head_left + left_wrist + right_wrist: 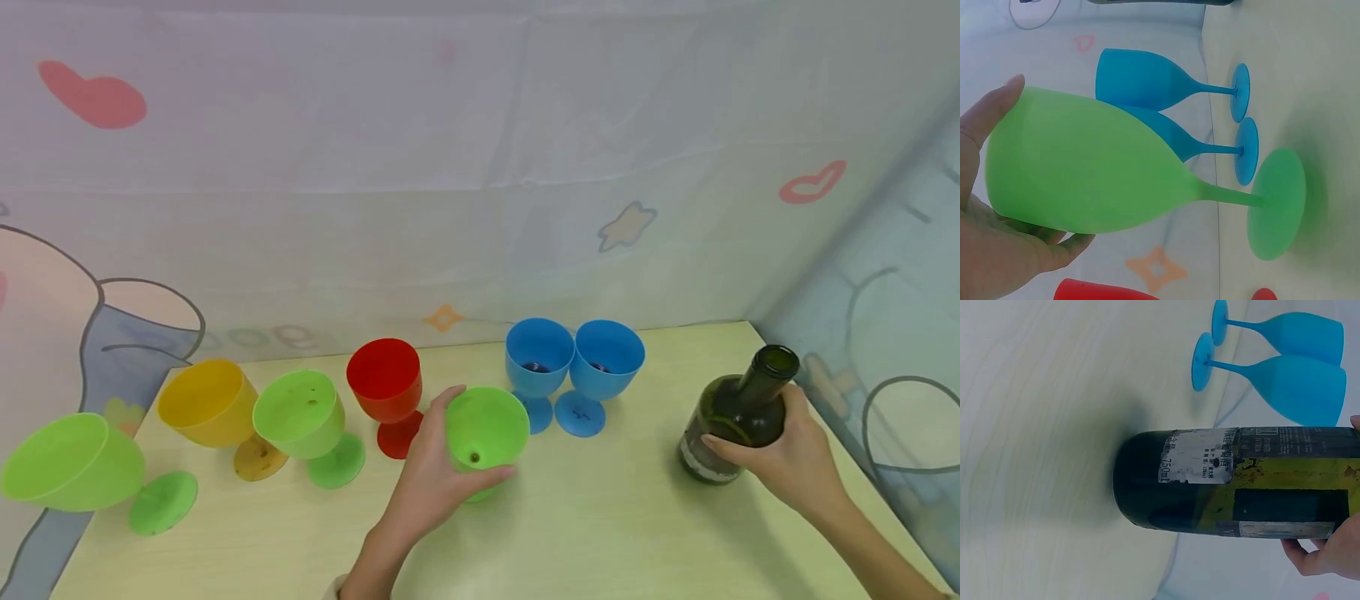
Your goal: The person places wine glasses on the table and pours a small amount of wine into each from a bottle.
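Note:
A light green plastic goblet [489, 425] is held around its bowl by my left hand [442, 475], in the middle of the table. In the left wrist view the goblet [1097, 165] is upright, its foot at or just above the tabletop; I cannot tell which. On the right, my right hand [787, 454] grips a dark green wine bottle [738, 408] around its upper body. The right wrist view shows the bottle's [1197, 456] worn label and its base close to the table; contact there is unclear. The bottle's mouth is uncorked.
Two blue goblets [538, 358] stand side by side behind and between the hands. Left of my left hand are a red goblet [384, 379], a green goblet [298, 414], a yellow goblet [213, 404] and another green goblet [75, 462]. A printed cloth [480, 167] hangs behind the table [600, 517].

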Motion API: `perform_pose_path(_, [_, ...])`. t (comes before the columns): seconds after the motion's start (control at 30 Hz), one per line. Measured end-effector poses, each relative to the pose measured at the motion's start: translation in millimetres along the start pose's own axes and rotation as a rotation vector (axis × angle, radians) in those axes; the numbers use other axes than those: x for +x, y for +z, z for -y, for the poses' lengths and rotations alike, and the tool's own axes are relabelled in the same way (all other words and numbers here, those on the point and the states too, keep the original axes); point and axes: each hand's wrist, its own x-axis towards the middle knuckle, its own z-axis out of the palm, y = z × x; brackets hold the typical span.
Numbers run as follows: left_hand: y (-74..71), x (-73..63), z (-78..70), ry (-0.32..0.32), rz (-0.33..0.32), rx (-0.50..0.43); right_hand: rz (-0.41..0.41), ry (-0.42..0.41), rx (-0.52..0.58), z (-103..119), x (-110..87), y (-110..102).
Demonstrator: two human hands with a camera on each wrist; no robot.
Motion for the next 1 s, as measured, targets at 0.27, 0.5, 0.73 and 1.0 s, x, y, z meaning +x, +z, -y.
perform_pose_path(0.27, [3.5,0.4,-3.0,-0.004,0.016,0.024,-0.034,-0.041,-0.026,4.4,-3.9,6.6])
perform_pose_path(0.5, [5.6,0.4,-4.0,-0.004,0.016,0.049,-0.051,-0.067,-0.037,4.5,-2.7,8.4])
perform_pose_path(0.73, [7.0,0.8,-4.5,0.010,0.018,0.055,-0.053,-0.101,-0.042,6.6,-1.5,9.4])
perform_pose_path(1.0, [7.3,0.7,-4.9,0.020,0.020,0.057,-0.046,-0.135,-0.038,9.8,0.5,11.7])
